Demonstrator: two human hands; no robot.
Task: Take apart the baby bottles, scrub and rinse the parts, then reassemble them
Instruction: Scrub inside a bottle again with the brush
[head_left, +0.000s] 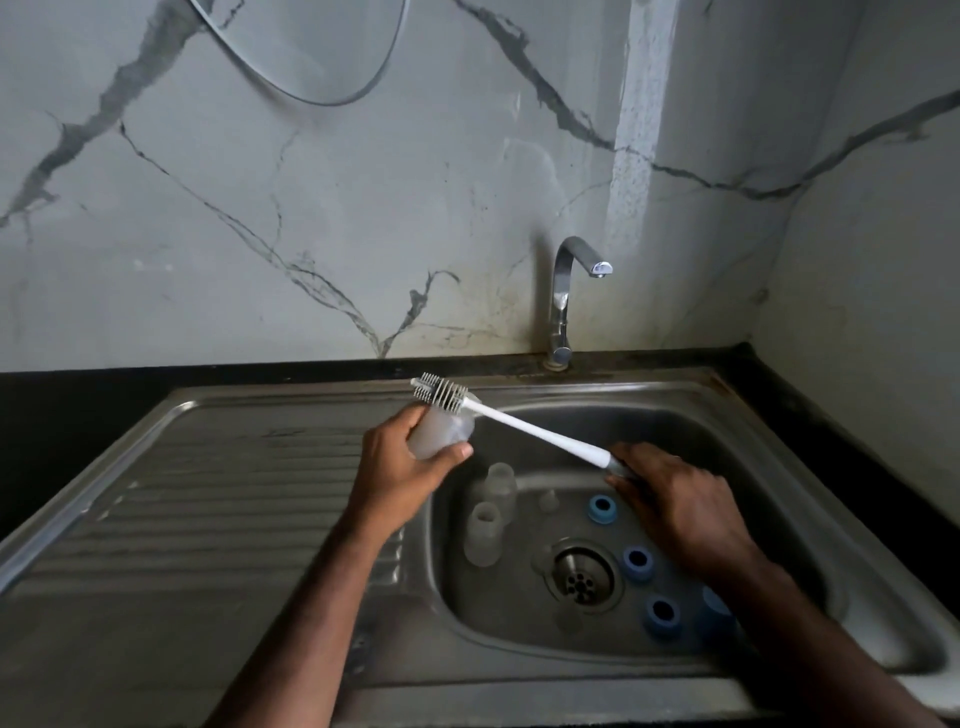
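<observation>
Steel: the sink (779, 431) basin and its ribbed drainboard (208, 483) are stainless, set into a dark table (78, 405) under a marble-veined wall.
Left hand: the left hand (400, 462) grips a frosted bottle body (441, 428) above the basin's left rim, fingers and thumb curled round it.
Right hand: the right hand (675, 504) holds the grey end of the white bottle brush (540, 428), whose bristled head lies at or just past the top of the bottle; whether it is inside the mouth I cannot tell.
Parts in the basin: two more frosted bottle bodies (485, 519) stand at the left of the basin; a small clear teat (548, 500) sits near them; blue screw rings (602, 509) lie to the right of the drain (584, 574), one partly hidden by the right forearm.
Tap: the tap (571, 291) shows no water running.
Stage: judging by the loose parts, dismantling looks done and scrubbing is in hand; rinsing and reassembly remain.
Risks: a wet, smooth bottle could slip from the left hand and knock over the standing bodies; a small clear teat is easy to overlook against wet steel; the long brush could flick water onto the wall.
Writing: no brand, label or lettering can be read on any part.
</observation>
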